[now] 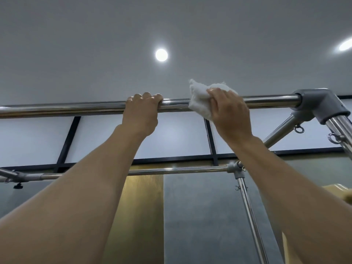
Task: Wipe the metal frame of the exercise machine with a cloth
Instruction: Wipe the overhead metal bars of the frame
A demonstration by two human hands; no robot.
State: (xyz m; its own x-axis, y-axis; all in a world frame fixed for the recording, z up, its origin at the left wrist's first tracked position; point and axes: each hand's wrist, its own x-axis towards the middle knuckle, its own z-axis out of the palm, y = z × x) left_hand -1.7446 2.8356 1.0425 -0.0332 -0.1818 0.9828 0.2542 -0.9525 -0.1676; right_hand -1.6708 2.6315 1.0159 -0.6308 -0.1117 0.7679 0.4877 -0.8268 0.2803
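Head view: our left hand (142, 111) hooks curled fingers over the top bar (76, 108) for balance, right hand (229, 113) clamps the white cloth (200, 100) round it, so we should keep the cloth wrapped tight and slide firmly toward the corner joint (320, 103).

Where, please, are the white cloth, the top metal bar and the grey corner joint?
white cloth (200, 103): head view, bunched lower part.
top metal bar (76, 108): head view, bare left stretch.
grey corner joint (320, 101): head view, its front face.
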